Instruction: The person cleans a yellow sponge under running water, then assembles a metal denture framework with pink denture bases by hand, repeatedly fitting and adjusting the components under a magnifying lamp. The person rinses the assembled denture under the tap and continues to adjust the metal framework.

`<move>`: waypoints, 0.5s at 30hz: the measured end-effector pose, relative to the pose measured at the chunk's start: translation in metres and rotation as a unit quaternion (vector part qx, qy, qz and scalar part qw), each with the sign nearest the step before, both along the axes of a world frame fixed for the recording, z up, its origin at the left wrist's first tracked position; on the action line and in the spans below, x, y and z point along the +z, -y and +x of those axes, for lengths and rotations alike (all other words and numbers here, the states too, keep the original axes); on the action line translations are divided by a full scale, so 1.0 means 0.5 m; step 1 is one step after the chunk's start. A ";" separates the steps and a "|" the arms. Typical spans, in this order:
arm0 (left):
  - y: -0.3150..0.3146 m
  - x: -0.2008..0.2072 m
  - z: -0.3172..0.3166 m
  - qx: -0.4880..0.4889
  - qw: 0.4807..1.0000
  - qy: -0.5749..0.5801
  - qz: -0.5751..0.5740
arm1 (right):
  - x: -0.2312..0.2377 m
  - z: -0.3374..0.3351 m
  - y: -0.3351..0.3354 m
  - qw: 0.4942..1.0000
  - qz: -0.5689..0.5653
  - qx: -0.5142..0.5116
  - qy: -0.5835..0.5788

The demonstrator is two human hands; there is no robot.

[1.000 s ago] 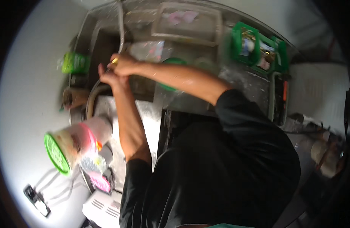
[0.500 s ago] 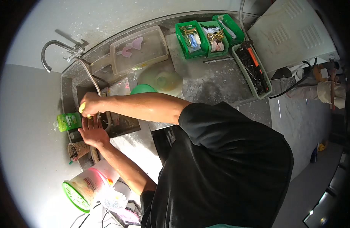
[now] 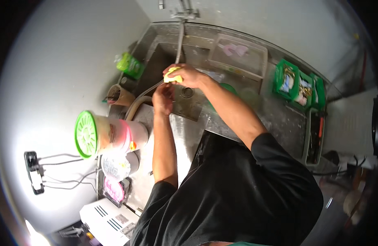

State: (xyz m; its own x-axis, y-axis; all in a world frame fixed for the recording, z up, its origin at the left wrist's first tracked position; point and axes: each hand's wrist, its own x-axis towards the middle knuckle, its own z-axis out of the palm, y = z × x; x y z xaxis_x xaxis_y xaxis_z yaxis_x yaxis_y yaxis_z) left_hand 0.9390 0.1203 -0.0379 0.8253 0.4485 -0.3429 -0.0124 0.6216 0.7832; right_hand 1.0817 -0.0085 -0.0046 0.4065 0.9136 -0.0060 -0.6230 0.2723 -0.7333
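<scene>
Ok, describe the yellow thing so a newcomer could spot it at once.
Find the metal sink below the wall tap. Over its basin, the right hand grips a small yellow piece, above the left hand in the picture. Its bright colour sets it apart from the green container further left.

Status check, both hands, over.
Right hand gripping yellow piece over sink. Left hand loosely open, nearer the body. Flexible hose close by both hands.
</scene>
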 end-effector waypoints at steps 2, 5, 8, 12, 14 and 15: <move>0.024 0.003 0.004 0.015 0.998 0.051 -0.019 | 0.008 0.000 -0.006 1.000 0.010 0.026 0.005; 0.035 0.006 0.018 0.061 0.992 0.105 -0.038 | 0.017 0.003 -0.016 0.998 0.036 0.041 -0.031; 0.089 0.047 0.056 0.085 0.989 0.116 -0.034 | -0.005 0.023 -0.015 1.000 0.021 0.002 -0.007; 0.088 0.031 0.113 0.127 0.985 0.113 0.006 | 0.007 0.023 -0.015 0.984 -0.075 -0.042 0.153; 0.071 -0.002 0.150 0.148 0.978 0.134 -0.067 | 0.023 0.031 -0.015 0.941 -0.138 -0.083 0.298; 0.073 -0.011 0.175 0.155 0.972 0.137 -0.109 | 0.023 0.046 -0.020 0.901 -0.182 -0.133 0.370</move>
